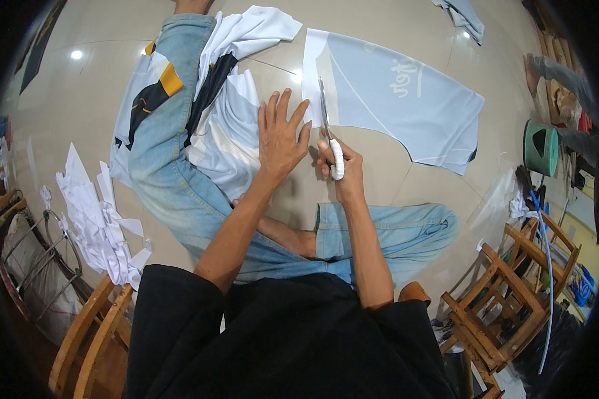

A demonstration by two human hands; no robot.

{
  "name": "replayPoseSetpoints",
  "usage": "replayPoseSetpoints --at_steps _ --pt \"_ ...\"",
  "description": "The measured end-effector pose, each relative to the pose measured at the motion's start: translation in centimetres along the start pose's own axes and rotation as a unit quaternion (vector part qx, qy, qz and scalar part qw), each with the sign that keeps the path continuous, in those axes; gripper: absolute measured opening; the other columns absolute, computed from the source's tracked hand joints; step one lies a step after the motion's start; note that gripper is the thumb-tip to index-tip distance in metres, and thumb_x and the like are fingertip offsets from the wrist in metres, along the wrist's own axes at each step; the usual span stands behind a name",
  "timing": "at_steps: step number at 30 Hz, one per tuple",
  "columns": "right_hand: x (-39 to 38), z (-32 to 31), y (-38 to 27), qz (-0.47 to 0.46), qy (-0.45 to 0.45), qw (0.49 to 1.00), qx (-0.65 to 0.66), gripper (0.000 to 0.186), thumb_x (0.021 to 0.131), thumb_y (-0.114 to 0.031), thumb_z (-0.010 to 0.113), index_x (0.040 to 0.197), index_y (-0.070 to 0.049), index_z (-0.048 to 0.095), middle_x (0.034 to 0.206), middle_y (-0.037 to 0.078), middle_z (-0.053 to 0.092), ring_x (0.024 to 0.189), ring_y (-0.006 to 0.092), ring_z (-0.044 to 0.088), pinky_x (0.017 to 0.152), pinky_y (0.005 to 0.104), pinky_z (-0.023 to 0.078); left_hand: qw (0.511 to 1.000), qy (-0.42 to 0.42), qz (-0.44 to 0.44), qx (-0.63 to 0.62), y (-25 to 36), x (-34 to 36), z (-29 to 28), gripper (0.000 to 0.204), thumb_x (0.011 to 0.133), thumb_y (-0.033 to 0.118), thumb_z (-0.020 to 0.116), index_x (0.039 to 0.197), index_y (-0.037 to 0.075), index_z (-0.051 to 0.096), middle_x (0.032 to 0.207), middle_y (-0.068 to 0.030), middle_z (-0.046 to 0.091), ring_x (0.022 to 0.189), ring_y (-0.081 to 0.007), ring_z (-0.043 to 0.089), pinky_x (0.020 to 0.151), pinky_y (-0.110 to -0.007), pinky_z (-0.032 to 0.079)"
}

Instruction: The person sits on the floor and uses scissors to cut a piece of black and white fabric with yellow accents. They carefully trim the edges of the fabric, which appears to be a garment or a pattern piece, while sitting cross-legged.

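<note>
A light blue piece of fabric [386, 93] with a white strip along its left end lies flat on the tiled floor ahead of me. My right hand [340, 163] grips scissors [325, 110] by their white-wrapped handle. Their blades point away from me and lie at the fabric's left part, close to the edge of the white strip. Spread flat with fingers apart, my left hand [283, 136] rests beside that strip, its fingertips near the fabric's edge. Left of it, a heap of white, pale blue, black and yellow fabric [226, 113] lies by and over my outstretched leg.
White fabric scraps [96, 213] are piled on the floor at the left, near a wooden chair [90, 332]. Wooden stools [512, 286] stand at the right, with a green roll [540, 147] beyond them. Another fabric piece [464, 18] lies at the far right.
</note>
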State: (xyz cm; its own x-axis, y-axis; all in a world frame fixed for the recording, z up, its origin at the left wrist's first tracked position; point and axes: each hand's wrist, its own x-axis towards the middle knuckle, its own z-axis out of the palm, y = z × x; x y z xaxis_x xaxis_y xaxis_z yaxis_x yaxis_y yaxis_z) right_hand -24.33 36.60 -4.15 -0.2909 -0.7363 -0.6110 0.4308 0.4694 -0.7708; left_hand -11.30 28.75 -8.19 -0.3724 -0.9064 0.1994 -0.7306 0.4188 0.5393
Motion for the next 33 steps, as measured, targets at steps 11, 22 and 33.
replayPoseSetpoints --at_steps 11,22,33 --pt "0.6 0.6 -0.5 0.004 -0.001 1.000 -0.020 0.048 0.088 -0.023 0.078 0.129 -0.002 0.064 0.066 0.002 0.058 0.051 0.0056 0.049 0.047 0.0206 0.037 1.000 0.002 0.001 -0.001 0.0 0.0 0.0 0.044 0.092 0.023 0.062 0.135 0.015 0.060 0.151 -0.0155 0.040 0.142 -0.0377 0.031 0.117 -0.055 0.021" --pt "2.2 1.0 -1.8 0.004 -0.007 1.000 0.005 0.050 0.086 -0.025 0.079 0.127 0.000 0.065 0.066 0.002 0.058 0.049 0.0060 0.049 0.045 0.0209 0.037 1.000 0.001 0.007 0.010 -0.1 0.1 0.0 0.046 0.090 0.023 0.061 0.135 0.014 0.058 0.149 -0.0171 0.040 0.141 -0.0384 0.031 0.116 -0.057 0.022" --pt "4.1 1.7 -2.0 -0.002 -0.010 1.000 0.004 0.050 0.085 -0.023 0.081 0.126 0.000 0.065 0.066 0.002 0.060 0.050 0.0058 0.051 0.045 0.0199 0.038 1.000 -0.007 0.003 0.005 0.0 0.1 -0.1 0.049 0.088 0.022 0.063 0.136 0.014 0.058 0.150 -0.0170 0.039 0.142 -0.0384 0.030 0.116 -0.057 0.022"
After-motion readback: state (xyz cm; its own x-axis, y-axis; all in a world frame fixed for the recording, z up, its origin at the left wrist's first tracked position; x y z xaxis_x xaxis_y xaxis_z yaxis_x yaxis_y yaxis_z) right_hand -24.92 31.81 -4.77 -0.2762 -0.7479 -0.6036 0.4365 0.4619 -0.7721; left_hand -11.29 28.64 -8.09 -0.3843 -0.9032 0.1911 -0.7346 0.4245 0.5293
